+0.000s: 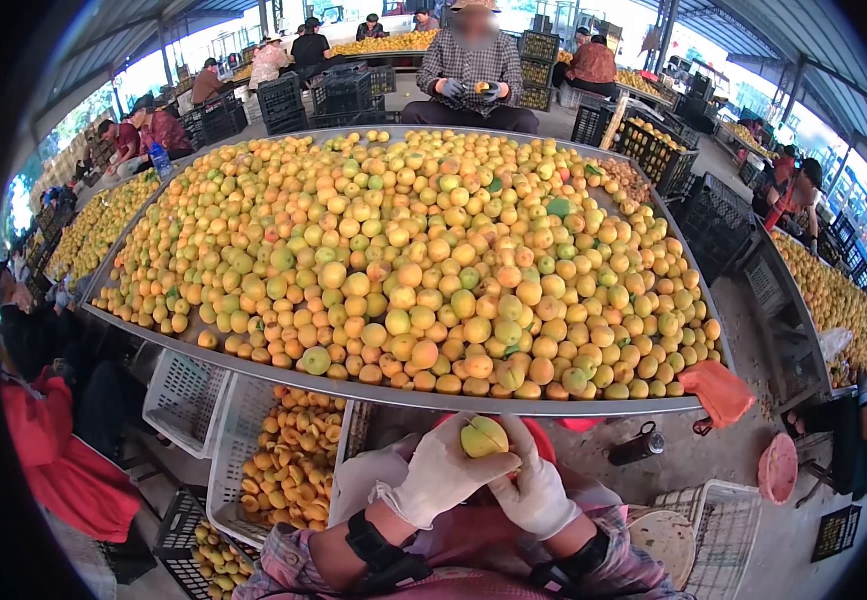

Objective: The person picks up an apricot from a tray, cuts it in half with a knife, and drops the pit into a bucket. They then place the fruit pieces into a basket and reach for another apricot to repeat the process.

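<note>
A greenish-yellow apricot (484, 437) is held up before me at the near edge of the sorting table. My left hand (444, 482), in a whitish glove, is closed around its left side with the thumb beneath it. My right hand (537, 490), gloved too, is closed against its right side, and its fingers hide whatever else may lie between them. Beyond both hands, a metal-rimmed table (434, 398) carries a heaped layer of yellow, orange and green apricots (404, 270). Below to my left, split apricots (289, 450) fill part of a white crate (222, 470).
Another white crate (186, 400) and a black crate (179, 535) with fruit stand at left. An orange bag (719, 392) hangs at the table's right corner, near a dark bottle (638, 446) and a pink basket (778, 468). A person (472, 70) sits opposite; others work around.
</note>
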### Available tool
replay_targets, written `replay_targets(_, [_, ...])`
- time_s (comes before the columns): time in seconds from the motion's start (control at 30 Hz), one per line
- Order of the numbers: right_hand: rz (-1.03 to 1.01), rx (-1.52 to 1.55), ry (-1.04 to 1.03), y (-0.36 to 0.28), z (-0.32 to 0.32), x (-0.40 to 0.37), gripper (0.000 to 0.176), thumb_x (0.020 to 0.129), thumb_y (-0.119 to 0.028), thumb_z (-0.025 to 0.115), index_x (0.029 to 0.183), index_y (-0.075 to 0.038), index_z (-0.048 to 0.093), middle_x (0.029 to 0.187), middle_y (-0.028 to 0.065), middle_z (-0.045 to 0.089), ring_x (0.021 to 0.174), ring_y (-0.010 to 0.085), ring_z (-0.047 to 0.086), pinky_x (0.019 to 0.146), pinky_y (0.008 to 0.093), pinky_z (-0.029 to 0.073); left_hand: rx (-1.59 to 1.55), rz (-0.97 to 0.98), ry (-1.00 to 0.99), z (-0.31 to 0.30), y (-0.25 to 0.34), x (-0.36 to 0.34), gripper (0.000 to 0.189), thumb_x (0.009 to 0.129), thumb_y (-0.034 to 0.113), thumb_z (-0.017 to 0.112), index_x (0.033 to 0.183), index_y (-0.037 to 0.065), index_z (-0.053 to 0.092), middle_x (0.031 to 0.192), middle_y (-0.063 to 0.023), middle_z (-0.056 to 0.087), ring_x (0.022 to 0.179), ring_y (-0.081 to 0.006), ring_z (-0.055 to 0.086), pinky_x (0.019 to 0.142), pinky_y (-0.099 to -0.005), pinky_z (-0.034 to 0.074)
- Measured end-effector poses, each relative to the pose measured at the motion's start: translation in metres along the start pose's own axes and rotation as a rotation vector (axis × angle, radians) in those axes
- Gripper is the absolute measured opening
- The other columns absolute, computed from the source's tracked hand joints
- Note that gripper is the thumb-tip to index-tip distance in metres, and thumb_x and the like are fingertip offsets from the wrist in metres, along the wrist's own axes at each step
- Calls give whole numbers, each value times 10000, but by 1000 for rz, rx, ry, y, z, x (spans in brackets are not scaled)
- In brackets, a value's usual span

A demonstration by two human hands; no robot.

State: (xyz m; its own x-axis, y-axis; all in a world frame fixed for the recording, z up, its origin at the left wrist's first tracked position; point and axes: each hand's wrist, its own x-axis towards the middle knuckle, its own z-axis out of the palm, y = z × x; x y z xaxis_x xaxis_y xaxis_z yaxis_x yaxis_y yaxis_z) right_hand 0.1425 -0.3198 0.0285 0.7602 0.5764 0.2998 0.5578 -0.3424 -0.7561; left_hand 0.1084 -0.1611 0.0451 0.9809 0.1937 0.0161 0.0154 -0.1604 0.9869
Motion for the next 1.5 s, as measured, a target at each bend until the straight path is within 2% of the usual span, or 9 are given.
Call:
replay_targets(0.27, [111, 525, -216, 1, -8, 8, 767, 842, -58, 670, 1497, -107, 272, 1301, 149, 555, 1133, 264, 602, 927, 332, 492, 49, -51, -37, 6, -3, -2, 531, 719, 459, 796, 964, 14, 644, 882, -144, 692, 828, -294, 685, 704, -369, 538])
replay_targets(0.6, [310, 606, -477, -16, -27, 10, 659, 815, -16, 666, 1398, -104, 369, 1227, 85, 539, 1163, 211, 528, 1012, 334, 425, 61, 2, -73, 8, -19, -23, 406, 704, 360, 796, 925, 42, 677, 833, -132, 699, 764, -294, 696, 666, -379, 557])
replay_targets(0.73, [224, 726, -573, -1, -21, 7, 690, 799, -5, 615, 1419, -168, 360, 1140, 51, 551, 715, 86, 574, 584, 219, 482, 104, 11, -72, 6, -2, -30, 390, 687, 343, 808, 905, 47, 677, 813, -133, 692, 746, -298, 692, 652, -378, 557])
replay_targets(0.83, [350, 856, -738, 4, -27, 4, 688, 788, 28, 644, 1400, -91, 353, 1323, 59, 460, 1237, 167, 429, 1053, 306, 351, 130, 149, -116, 3, -2, -31, 391, 672, 341, 816, 891, 49, 674, 789, -129, 680, 725, -309, 681, 640, -381, 552])
replay_targets(0.93, [251, 895, -683, 8, -20, -2, 686, 782, 33, 631, 1398, -95, 357, 1320, 59, 463, 1235, 164, 433, 1051, 296, 349, 240, 239, -124, 0, -3, -30, 385, 663, 334, 823, 887, 60, 673, 784, -126, 671, 720, -317, 673, 639, -383, 546])
replay_targets(1.07, [180, 708, -398, -8, -14, -1, 726, 796, -39, 639, 1442, -158, 330, 1076, 37, 573, 666, 95, 573, 577, 238, 480, 190, 202, -228, -3, -15, -25, 382, 726, 311, 798, 947, 37, 648, 868, -134, 669, 781, -286, 674, 692, -365, 543])
replay_targets(1.1, [485, 742, -495, -20, -27, 3, 782, 790, -33, 645, 1474, -127, 277, 1131, 70, 571, 786, 149, 607, 705, 274, 512, 12, 49, -210, -2, -13, -28, 393, 764, 284, 778, 1018, 31, 617, 909, -115, 663, 821, -240, 664, 726, -344, 537])
replay_targets(1.2, [369, 664, -274, -17, -15, -2, 819, 798, -29, 635, 1499, -80, 214, 1181, 106, 571, 864, 181, 617, 759, 281, 513, -258, -159, -245, -1, -7, -28, 430, 852, 211, 720, 1186, 31, 519, 1002, -55, 635, 914, -128, 606, 800, -287, 511])
replay_targets(1.5, [229, 560, -256, -10, -10, -6, 842, 804, 0, 604, 1516, -35, 155, 1372, 160, 451, 1296, 213, 443, 1089, 319, 355, 350, 127, -295, -11, 8, -21, 644, 775, 280, 793, 1262, 15, 466, 1059, -174, 633, 1016, -308, 648, 844, -382, 524])
